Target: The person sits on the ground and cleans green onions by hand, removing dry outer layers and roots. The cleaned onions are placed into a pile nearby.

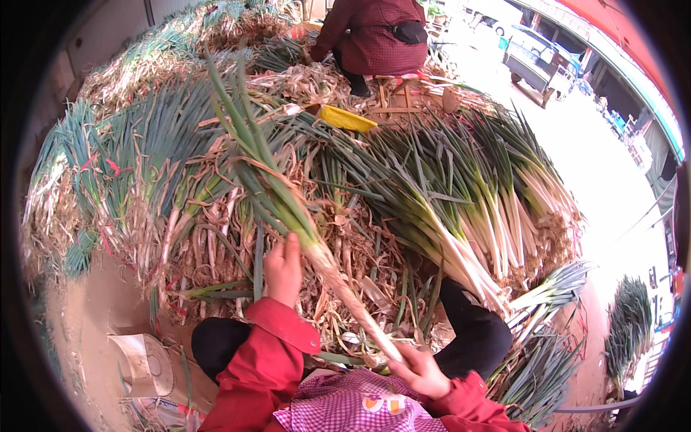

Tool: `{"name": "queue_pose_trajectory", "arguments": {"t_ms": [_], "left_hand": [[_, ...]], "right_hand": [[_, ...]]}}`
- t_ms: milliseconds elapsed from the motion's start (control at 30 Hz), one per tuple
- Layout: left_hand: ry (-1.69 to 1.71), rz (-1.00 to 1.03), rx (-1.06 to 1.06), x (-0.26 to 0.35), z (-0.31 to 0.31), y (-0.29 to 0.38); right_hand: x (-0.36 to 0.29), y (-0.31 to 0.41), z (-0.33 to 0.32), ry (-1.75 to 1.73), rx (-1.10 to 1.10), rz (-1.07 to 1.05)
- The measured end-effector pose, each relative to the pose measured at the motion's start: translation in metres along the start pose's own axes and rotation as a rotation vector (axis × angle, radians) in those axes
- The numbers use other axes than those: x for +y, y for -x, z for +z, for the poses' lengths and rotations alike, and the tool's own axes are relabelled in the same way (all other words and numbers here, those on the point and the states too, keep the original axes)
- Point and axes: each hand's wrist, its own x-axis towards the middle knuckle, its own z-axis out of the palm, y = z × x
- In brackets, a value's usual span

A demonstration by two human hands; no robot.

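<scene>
A long, large green onion [351, 299] with dry, brownish outer skin slants across my lap. Its green leaves point up and to the left. My right hand [421, 372] grips it at the low white root end. My left hand [283, 272] holds it higher up, where the white shank turns green, thumb along its side. Beneath it lies a heap of dry peelings and leaves [372, 291]. Right of my hands, cleaner green onions [459, 254] with white shanks lean in a pile by my knee.
Untrimmed green onion bundles [146, 156], some with red ties, stand to the left. Ahead, a person in dark red [383, 48] sits on a wooden stool [397, 97] near a yellow object [347, 117]. A whitish container [144, 364] lies at lower left. A truck [534, 62] stands far right.
</scene>
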Motion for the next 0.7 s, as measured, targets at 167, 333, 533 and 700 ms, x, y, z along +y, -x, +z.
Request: {"name": "queue_pose_trajectory", "arguments": {"t_ms": [167, 333, 533, 700], "left_hand": [[0.037, -0.279, 0.136, -0.035, -0.029, -0.026], [-0.564, -0.334, -0.901, -0.085, 0.024, 0.067], [1.075, -0.644, -0.234, -0.111, -0.004, -0.005], [1.841, -0.433, -0.108, -0.084, -0.019, -0.047]], "right_hand": [[-0.008, -0.095, 0.057, 0.027, -0.007, -0.005], [-0.003, -0.175, 0.053, 0.024, 0.003, -0.001], [0.003, -0.130, 0.026, -0.664, -0.271, 0.197], [0.030, -0.093, 0.033, -1.259, -0.476, 0.461]]}}
